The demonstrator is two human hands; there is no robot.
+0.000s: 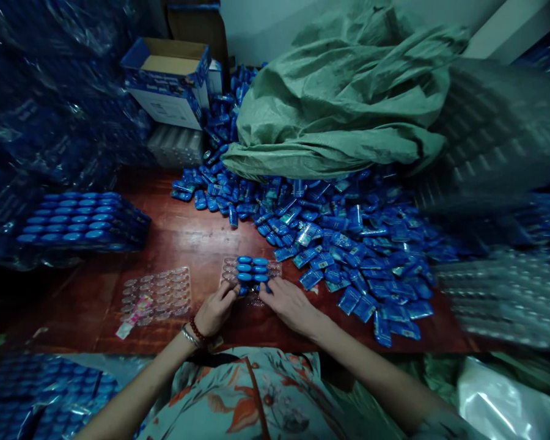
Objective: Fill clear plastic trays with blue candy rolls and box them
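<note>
A clear plastic tray (229,267) with oval pockets lies on the table in front of me. Its middle columns hold several glossy blue oval packets (244,268) in two neat rows running away from me. At the tray's near edge my left hand (219,305) has its thumb and fingers closed on one blue packet. Opposite it, my right hand (288,304) closes its fingers on another blue packet, largely hidden by the fingertips. The hands are a short gap apart, both low over the tray.
Another clear tray (165,293) lies to the left with a colourful wrapper on it. Loose blue packets (343,244) heap up at right and back, under a green sack (339,110). Filled trays (82,220) are stacked left, clear trays (499,299) right. A carton (165,79) stands behind.
</note>
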